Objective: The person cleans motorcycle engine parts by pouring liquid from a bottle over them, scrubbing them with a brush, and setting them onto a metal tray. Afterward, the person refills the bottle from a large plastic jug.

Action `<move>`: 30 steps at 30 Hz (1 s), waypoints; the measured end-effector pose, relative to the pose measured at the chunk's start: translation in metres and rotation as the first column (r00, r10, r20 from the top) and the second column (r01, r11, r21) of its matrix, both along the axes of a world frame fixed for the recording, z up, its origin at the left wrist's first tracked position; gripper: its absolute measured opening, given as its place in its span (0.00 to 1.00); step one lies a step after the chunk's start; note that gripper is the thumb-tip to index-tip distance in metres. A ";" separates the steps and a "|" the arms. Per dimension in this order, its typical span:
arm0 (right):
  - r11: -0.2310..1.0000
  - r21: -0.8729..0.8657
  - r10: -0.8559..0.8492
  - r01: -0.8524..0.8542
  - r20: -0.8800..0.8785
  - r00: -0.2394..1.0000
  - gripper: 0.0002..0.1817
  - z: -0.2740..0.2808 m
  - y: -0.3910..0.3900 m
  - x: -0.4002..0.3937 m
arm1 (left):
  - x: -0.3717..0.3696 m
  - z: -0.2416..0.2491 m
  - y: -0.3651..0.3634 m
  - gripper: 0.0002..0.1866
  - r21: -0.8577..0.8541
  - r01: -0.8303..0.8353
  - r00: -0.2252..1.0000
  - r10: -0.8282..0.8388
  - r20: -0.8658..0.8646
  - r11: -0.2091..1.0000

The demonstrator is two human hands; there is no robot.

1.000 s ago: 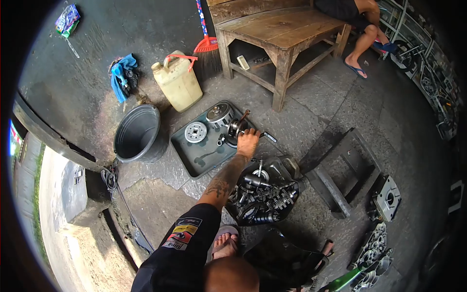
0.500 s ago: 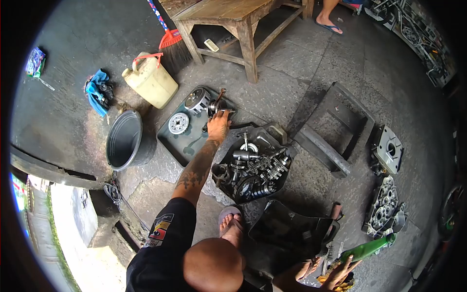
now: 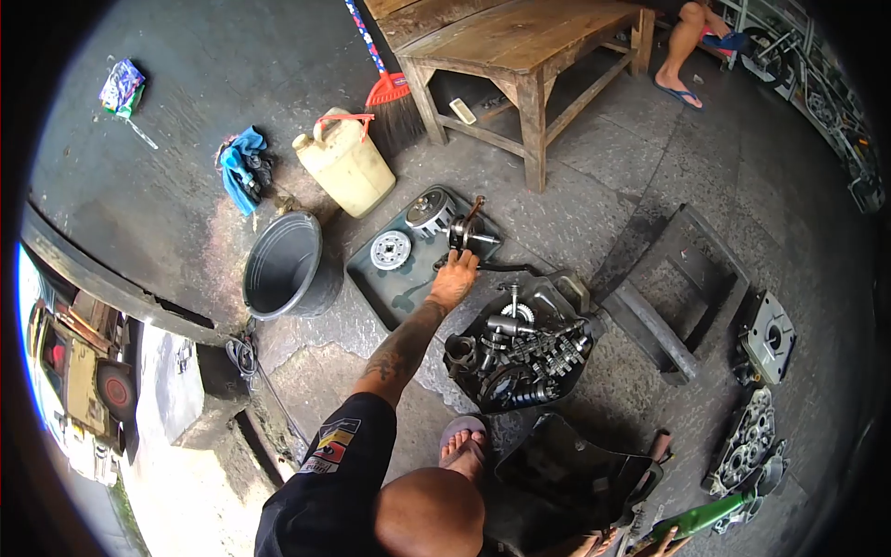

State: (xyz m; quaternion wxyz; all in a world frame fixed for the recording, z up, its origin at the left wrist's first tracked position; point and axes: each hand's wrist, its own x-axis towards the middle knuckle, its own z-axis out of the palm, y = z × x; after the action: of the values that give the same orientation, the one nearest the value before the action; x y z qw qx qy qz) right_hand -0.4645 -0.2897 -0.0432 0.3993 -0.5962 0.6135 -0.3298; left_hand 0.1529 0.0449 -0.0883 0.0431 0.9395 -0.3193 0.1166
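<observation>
My left hand [image 3: 453, 280] reaches over the dark tray [image 3: 401, 311], its bent fingers closed at the near end of a crankshaft [image 3: 471, 232]. Beside the crankshaft lie a clutch basket [image 3: 430, 213] and a pale round clutch hub [image 3: 391, 250]. At the bottom right edge, my right hand [image 3: 665, 544] is partly cut off, with its fingers on a green glass bottle [image 3: 703, 516] that lies tilted. Between my hands sits a black pan [image 3: 483, 401] full of gears and shafts [image 3: 548, 348].
Left of the tray stand a black bucket [image 3: 278, 265] and a yellowish jerrycan [image 3: 348, 172]. A wooden bench [image 3: 483, 46] is ahead, a metal frame [image 3: 640, 330] to the right. Engine casings [image 3: 742, 441] lie at far right. Another person's foot [image 3: 679, 90] rests beyond the bench.
The view has shifted, so the scene sits further right and lower. My left hand has drawn back slightly over the crankshaft. The bottle now lies lower in view and more of my right hand is cut off.
</observation>
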 end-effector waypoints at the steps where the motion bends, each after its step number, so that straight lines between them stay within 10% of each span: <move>1: 1.000 0.004 0.005 -0.005 -0.012 1.000 0.49 0.002 0.001 0.002 | -0.001 -0.002 0.002 0.17 -0.040 -0.004 1.000 0.005 0.030 0.999; 11: 1.000 0.018 0.027 -0.025 -0.091 0.996 0.49 0.008 0.004 0.017 | 0.026 -0.002 0.033 0.09 -0.706 -0.273 0.909 0.416 0.033 0.653; 30: 0.994 -0.037 0.093 -0.099 -0.138 0.986 0.49 0.001 -0.004 0.000 | 0.083 0.010 0.019 0.17 -0.315 -0.536 0.844 0.480 -0.240 0.783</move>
State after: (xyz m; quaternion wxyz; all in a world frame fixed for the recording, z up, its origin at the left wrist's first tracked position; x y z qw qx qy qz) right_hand -0.4648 -0.2941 -0.0425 0.3586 -0.6549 0.6025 -0.2820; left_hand 0.2361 0.0638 -0.0779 0.2095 0.9711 -0.0220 0.1123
